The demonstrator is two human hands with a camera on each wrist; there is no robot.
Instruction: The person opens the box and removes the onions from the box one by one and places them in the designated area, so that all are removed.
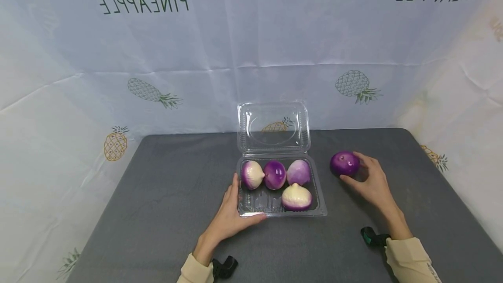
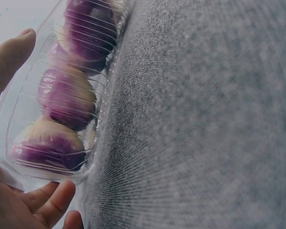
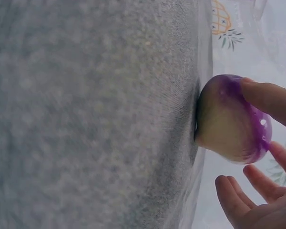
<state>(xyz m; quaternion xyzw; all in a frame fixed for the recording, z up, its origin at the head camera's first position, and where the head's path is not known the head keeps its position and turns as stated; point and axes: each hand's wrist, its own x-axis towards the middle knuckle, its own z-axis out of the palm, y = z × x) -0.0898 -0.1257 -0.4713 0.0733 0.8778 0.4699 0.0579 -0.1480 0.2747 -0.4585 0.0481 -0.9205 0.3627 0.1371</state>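
Head view: the purple bulb (image 1: 342, 163), pinched by the right hand (image 1: 372, 182), sits between thumb and fingers.

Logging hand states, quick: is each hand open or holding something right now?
Left hand: open, touching the clear plastic rectangular container.
Right hand: holding the round, glossy purple-and-white onion.

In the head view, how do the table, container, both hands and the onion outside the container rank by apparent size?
1. Table
2. Container
3. Left hand and right hand: too alike to rank
4. Onion
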